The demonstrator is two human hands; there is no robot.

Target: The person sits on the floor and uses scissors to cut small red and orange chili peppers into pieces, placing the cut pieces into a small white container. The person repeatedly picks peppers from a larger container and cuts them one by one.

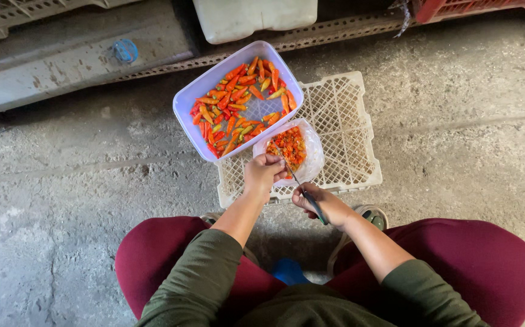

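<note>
L hand (263, 172) pinched on sth small, can't tell what, just over bag of cut chilies (289, 148). R hand (323, 203) clamped on knife (303, 192), tip toward L fingers. Chili tub (185, 103) just beyond, on white crate (350, 130).

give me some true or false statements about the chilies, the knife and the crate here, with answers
1. The right hand holds a knife. True.
2. The whole chilies lie in a round metal bowl. False: they lie in a rectangular pale plastic tub.
3. The chopped chilies sit in a clear plastic bag on the white crate. True.
4. The left hand rests on the person's knee. False: it is raised at the bag's near edge, fingers closed.
5. The crate stands on a wooden table. False: it sits on a rough concrete floor.
</note>
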